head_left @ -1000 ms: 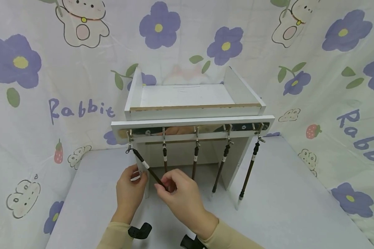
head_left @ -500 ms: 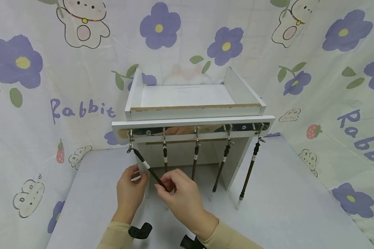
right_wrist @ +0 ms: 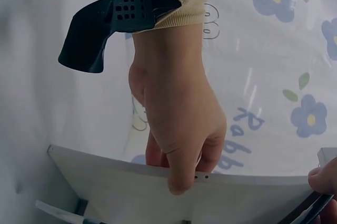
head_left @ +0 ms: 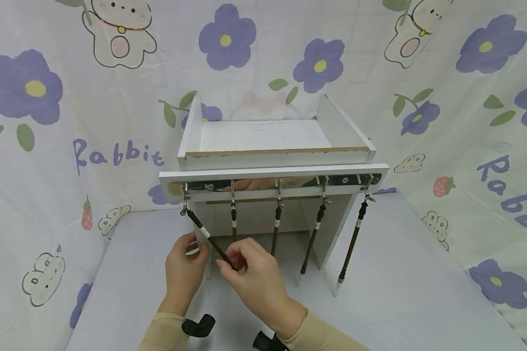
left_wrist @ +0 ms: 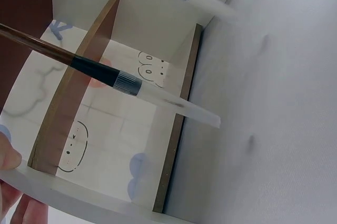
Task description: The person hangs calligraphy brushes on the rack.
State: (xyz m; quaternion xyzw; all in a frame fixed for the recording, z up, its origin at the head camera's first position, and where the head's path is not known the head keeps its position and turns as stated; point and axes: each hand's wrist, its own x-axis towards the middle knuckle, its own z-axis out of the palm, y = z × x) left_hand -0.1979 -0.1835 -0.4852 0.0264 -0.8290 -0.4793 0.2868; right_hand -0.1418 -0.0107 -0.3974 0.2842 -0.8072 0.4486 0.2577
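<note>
My right hand [head_left: 256, 278] pinches the dark handle of a calligraphy brush [head_left: 205, 232], tilting it toward the lower right. That brush's top loop still sits on the leftmost hook [head_left: 184, 197] of a metal hook rail; its lower end is hidden behind the hand. My left hand [head_left: 184, 268] grips the left side panel [right_wrist: 126, 174] of a white wooden rack [head_left: 263, 161], thumb on one face and fingers on the other in the right wrist view. Several more brushes, one at the far right [head_left: 351, 241], hang from the other hooks. A pale-tipped brush [left_wrist: 100, 71] crosses the left wrist view.
The rack stands on a table with a pale cloth [head_left: 404, 278], and its top forms an open tray [head_left: 263, 135]. Behind hangs a curtain [head_left: 263, 63] printed with flowers and rabbits. Black wrist mounts [head_left: 198, 325] sit at both cuffs.
The head view drifts very slightly. Both hands keep their holds, and the brush stays tilted on its hook.
</note>
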